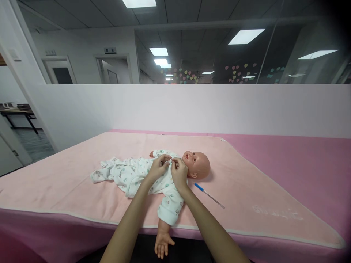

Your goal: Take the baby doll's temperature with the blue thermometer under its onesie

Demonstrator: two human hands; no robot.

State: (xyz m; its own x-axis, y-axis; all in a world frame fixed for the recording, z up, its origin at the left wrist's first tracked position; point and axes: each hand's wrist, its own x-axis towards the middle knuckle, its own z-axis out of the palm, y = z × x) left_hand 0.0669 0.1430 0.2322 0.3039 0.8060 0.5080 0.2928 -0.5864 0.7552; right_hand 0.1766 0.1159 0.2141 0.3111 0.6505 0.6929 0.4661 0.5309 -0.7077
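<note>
A baby doll (pixel 199 165) lies on its back with its head to the right, dressed in a white patterned romper (pixel 134 171). At the doll's upper chest, just below its chin, my left hand (pixel 160 166) pinches the cloth of the romper. Close beside it my right hand (pixel 179 171) is also closed on the cloth near the neckline. What exactly lies between the fingertips is too small to make out. One doll arm stretches toward me, its hand (pixel 163 243) hanging over the table edge.
A thermometer-like stick with a blue cap (pixel 210 195) lies right of the doll's shoulder. Under everything is a peach blanket (pixel 255 193) over a pink padded surface (pixel 301 160). A low white wall (pixel 219 107) with glass above stands behind.
</note>
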